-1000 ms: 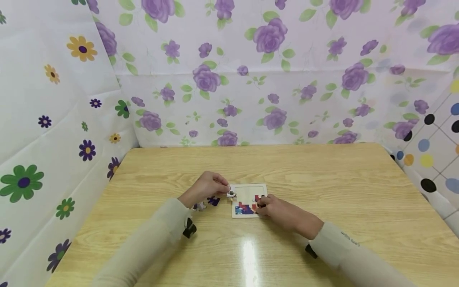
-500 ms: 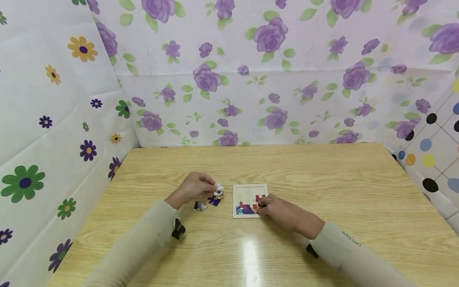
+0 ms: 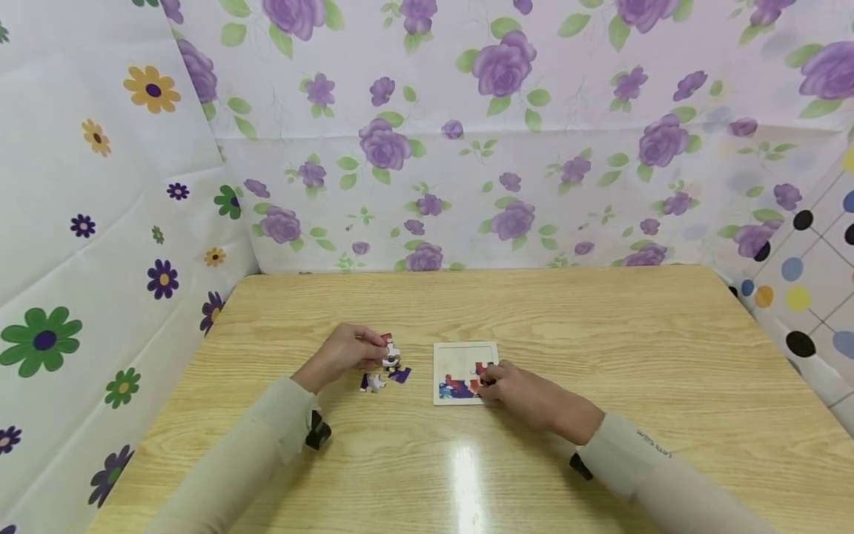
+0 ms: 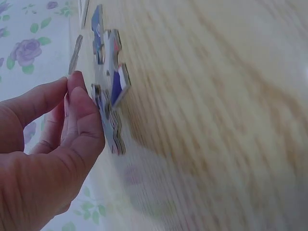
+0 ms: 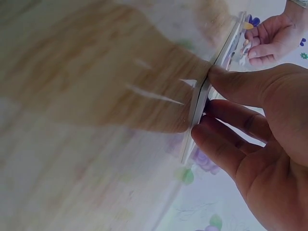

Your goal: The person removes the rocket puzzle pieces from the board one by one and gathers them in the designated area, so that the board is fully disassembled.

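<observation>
My left hand pinches a white jigsaw piece with a dark round mark between thumb and fingertips. In the left wrist view that piece appears edge-on, standing off the table. Close below the hand lie a dark purple piece and a purple-and-white piece. A red patch shows just beyond the fingertips; whether it is a separate piece is unclear. To the right, my right hand grips the edge of a puzzle board, thumb and curled fingers on its rim, covering its lower right corner.
Colourful joined pieces fill the board's lower part; its upper left shows bare backing. The wooden table extends all round. Flowered cloth hangs behind it, with patterned sheets at both sides.
My left hand has drawn back leftward from the board's left edge, carrying the white piece to the loose pieces. The right hand stays on the board.
</observation>
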Demonstrator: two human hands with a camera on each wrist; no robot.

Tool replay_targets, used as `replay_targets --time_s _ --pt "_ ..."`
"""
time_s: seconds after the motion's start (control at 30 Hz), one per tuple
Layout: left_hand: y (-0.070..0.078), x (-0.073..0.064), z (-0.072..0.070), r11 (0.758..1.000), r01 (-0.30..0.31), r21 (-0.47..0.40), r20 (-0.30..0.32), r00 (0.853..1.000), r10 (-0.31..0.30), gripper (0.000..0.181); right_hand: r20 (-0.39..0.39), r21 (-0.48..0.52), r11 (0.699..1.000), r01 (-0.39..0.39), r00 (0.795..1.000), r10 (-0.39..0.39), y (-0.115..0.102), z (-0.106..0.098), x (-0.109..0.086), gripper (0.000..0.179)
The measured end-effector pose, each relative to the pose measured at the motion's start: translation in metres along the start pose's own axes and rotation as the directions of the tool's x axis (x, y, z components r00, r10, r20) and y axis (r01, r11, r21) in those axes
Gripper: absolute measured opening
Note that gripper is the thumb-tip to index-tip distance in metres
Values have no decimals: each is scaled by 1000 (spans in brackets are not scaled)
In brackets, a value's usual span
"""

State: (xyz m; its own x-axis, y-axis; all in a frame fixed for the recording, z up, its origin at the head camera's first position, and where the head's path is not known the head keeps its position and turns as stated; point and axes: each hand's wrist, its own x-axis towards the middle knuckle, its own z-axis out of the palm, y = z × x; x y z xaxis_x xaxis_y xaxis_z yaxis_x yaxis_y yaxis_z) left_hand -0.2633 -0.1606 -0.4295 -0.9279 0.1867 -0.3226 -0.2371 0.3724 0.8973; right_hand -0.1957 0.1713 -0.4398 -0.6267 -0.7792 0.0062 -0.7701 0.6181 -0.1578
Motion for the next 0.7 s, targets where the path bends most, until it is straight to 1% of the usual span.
replay_targets --time_s 0.13,0.27,0.57,0.7 --pt "-1 0 -3 1000 -1 13 -16 1000 1 12 -3 4 1000 -3 1000 3 0 1 0 20" --pt "-1 0 -6 1000 3 28 -13 1000 -3 11 -4 0 1000 0 1000 0 0 1 0 20" --pt "3 -4 -12 990 14 143 -45 999 -8 12 9 -11 1000 11 1000 -11 1 0 1 21" --pt "4 -5 -15 987 15 157 -48 999 -8 16 14 -13 1000 13 1000 -13 1 1 1 22"
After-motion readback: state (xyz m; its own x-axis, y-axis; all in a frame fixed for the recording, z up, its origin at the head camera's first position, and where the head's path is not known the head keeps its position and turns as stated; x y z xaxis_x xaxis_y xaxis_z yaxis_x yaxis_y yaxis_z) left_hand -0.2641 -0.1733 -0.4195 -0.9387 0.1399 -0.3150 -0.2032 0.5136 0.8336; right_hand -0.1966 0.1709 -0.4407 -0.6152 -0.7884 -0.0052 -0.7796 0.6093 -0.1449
